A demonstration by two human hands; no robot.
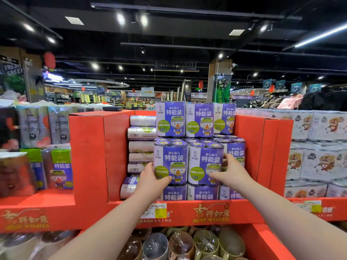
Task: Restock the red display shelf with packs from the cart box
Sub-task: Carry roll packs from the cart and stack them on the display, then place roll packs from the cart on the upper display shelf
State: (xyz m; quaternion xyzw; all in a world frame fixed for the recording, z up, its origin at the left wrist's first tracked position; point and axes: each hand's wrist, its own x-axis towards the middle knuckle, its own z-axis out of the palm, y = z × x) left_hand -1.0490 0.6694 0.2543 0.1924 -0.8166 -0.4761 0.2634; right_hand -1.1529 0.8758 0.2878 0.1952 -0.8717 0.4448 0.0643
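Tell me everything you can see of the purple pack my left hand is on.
The purple pack is a glossy film-wrapped bundle of rolls, purple and white, with white Chinese lettering, a goggled cartoon bear and a green circle. It stands upright in the middle tier of the red display shelf, on a lower pack, against a twin pack on its right. The left hand grips its lower left side, thumb across the front.
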